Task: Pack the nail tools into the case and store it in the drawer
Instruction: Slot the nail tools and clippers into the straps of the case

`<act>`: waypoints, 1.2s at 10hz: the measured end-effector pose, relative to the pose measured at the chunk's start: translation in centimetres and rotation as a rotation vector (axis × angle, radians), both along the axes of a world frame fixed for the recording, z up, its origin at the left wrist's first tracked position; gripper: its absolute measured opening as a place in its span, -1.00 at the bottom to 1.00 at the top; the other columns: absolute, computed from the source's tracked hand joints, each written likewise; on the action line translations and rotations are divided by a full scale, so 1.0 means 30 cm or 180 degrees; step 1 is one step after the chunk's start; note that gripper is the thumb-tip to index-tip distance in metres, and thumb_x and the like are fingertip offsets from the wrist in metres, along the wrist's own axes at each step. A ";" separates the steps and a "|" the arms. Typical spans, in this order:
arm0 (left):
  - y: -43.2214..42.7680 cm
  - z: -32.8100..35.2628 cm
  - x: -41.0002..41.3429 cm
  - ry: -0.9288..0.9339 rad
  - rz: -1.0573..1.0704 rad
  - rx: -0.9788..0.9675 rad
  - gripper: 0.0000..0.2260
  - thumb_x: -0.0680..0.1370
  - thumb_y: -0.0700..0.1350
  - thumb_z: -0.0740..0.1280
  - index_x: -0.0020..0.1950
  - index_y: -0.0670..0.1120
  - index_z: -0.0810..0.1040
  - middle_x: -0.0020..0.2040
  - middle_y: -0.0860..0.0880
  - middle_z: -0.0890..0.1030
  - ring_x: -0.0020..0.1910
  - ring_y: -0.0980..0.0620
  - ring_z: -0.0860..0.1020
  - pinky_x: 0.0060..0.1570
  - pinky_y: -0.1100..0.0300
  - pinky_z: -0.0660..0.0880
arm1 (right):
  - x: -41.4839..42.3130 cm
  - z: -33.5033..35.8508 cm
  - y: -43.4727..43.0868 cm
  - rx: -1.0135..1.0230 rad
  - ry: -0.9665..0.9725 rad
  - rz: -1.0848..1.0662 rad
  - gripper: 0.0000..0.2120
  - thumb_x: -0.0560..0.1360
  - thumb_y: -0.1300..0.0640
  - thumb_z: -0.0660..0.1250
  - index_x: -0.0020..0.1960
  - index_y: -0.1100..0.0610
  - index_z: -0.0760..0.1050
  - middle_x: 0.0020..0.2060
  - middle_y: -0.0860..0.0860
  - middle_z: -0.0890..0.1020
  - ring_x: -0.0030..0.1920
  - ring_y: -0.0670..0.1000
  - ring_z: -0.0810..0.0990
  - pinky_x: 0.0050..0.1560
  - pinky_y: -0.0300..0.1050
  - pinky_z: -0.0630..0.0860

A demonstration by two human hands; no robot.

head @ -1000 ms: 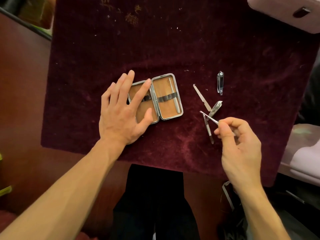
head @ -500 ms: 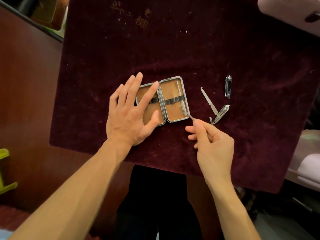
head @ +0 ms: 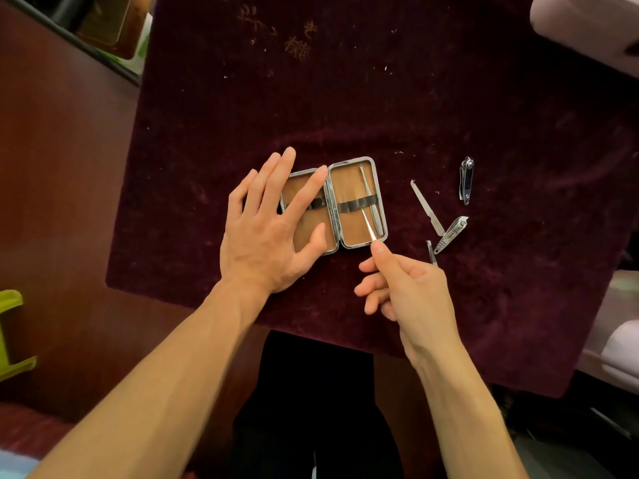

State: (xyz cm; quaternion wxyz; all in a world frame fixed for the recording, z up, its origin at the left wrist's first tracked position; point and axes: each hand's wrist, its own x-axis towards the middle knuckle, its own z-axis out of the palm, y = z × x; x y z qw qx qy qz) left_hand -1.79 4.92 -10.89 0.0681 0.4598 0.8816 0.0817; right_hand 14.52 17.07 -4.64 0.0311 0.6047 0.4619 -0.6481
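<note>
4 loose tools (head: 427, 208) R of case (head: 358, 244)

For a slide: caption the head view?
Left hand steadies the open case while right hand slides a thin tool under its strap.

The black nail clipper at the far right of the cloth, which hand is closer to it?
Right. The right hand sits below and left of the black nail clipper; the left hand lies farther left, on the case.
</note>
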 end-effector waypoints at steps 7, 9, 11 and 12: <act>-0.003 -0.007 -0.003 0.0033 0.0011 0.0034 -0.38 0.60 0.22 0.19 0.66 0.16 0.20 0.67 -0.12 0.21 0.64 -0.11 0.20 0.58 -0.09 0.18 | 0.035 -0.011 0.040 0.0167 -0.0358 0.0512 -0.57 0.61 -0.28 0.38 -0.20 0.00 0.77 -0.35 0.01 0.78 -0.58 -0.15 0.56 -0.30 -0.31 0.37; -0.002 -0.006 -0.001 0.0026 0.0007 0.0026 -0.39 0.60 0.22 0.19 0.65 0.15 0.22 0.66 -0.12 0.21 0.64 -0.11 0.21 0.58 -0.10 0.19 | 0.035 -0.025 0.022 0.0242 -0.0203 0.0623 -0.67 0.63 -0.16 0.41 -0.16 -0.01 0.77 -0.33 -0.03 0.78 -0.58 -0.18 0.52 -0.13 -0.28 0.52; -0.001 -0.002 -0.002 0.0024 0.0014 0.0051 -0.38 0.59 0.21 0.21 0.65 0.15 0.22 0.66 -0.13 0.22 0.64 -0.11 0.22 0.58 -0.10 0.19 | 0.011 -0.042 0.014 0.0379 -0.0133 0.0511 -0.69 0.64 -0.12 0.42 -0.15 0.02 0.76 -0.35 -0.02 0.77 -0.61 -0.19 0.46 -0.32 -0.44 0.55; -0.001 -0.002 0.000 0.0018 0.0022 0.0056 -0.38 0.59 0.21 0.21 0.65 0.14 0.23 0.66 -0.12 0.22 0.64 -0.11 0.22 0.58 -0.10 0.19 | -0.005 -0.045 0.019 0.0372 -0.0123 0.0477 -0.68 0.64 -0.12 0.42 -0.17 0.04 0.76 -0.37 -0.02 0.77 -0.62 -0.20 0.45 -0.37 -0.43 0.54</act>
